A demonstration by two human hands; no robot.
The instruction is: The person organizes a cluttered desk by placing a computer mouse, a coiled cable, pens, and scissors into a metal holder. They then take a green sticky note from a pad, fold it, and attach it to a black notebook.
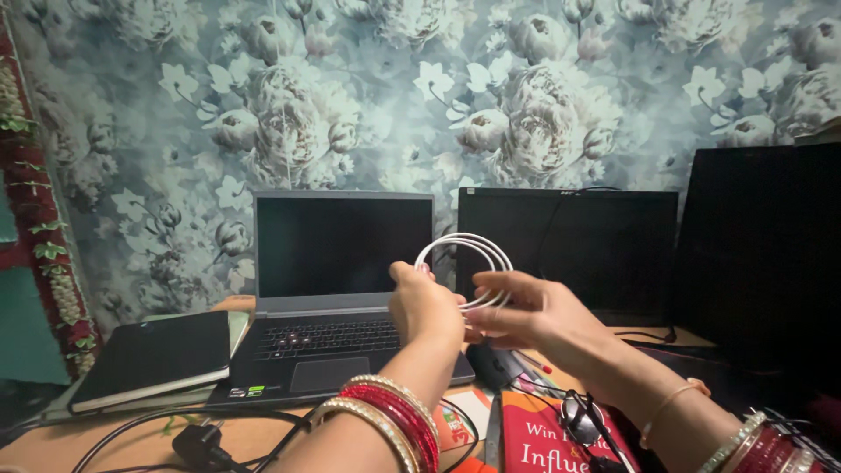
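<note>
Head view looks down over a wooden table (pixel 35 447) set against a wall papered with grey-blue flowers. Both hands are raised above the table in front of an open grey laptop with a dark screen (pixel 337 289). The left hand (pixel 425 307) is curled closed, fingers gripping the lower left part of a thin white cable wound into a round coil (pixel 469 250). The right hand (pixel 526 315) is also closed on the coil, pinching its lower right part between thumb and fingers. The coil stands upright between the two hands, its upper loops showing in front of a black monitor with a dark screen (pixel 604 250). Red and gold bangles (pixel 394 420) ring the left wrist.

A black closed notebook (pixel 153 359) lies on the table left of the laptop. A black power adapter with its cords (pixel 201 442) sits near the front edge. A red book with white lettering (pixel 561 442) lies beneath the right forearm, with a pair of dark-framed glasses (pixel 583 420) resting on it. A second black screen (pixel 762 254) stands at the far right.
</note>
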